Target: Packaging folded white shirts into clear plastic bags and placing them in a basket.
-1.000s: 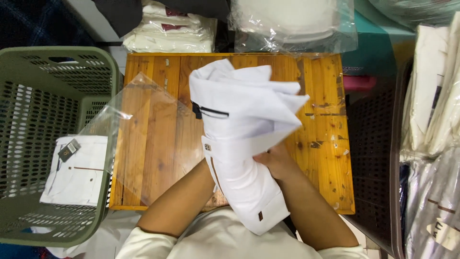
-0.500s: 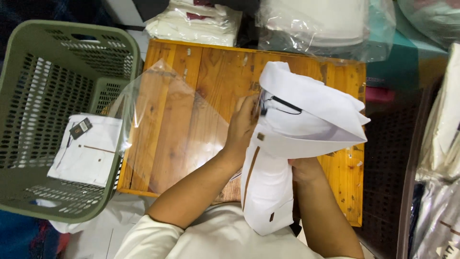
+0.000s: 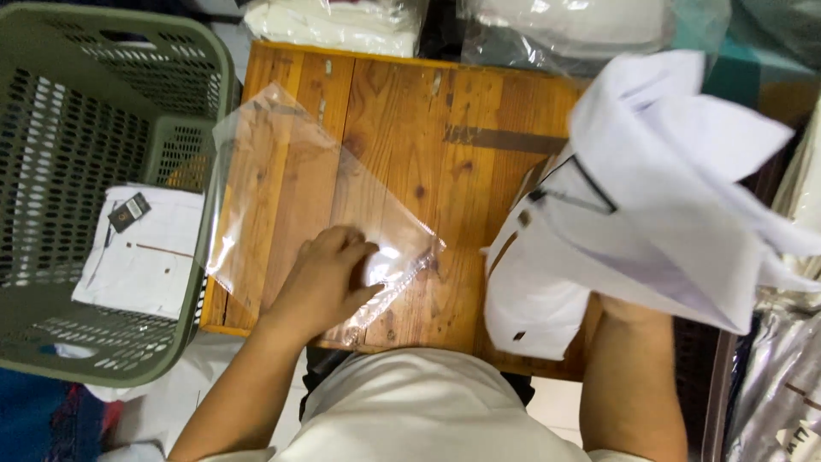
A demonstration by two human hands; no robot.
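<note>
My left hand [image 3: 329, 274] lies palm down on a clear plastic bag [image 3: 291, 188] spread on the wooden table [image 3: 445, 111], with its fingers pressing the bag's near right end. A folded white garment [image 3: 650, 205] with dark trim is held up over the table's right side. My right hand is hidden beneath that garment; only its forearm [image 3: 633, 376] shows, rising into the cloth.
A green perforated plastic basket [image 3: 171, 51] stands left of the table and holds a bagged white garment [image 3: 141, 248] with a dark tag. Packed white garments [image 3: 342, 21] lie past the table's far edge. More bagged clothing [image 3: 782, 385] is stacked at the right.
My left hand has left the white garment and dropped onto the plastic bag. The garment has swung right, now carried by the right arm alone.
</note>
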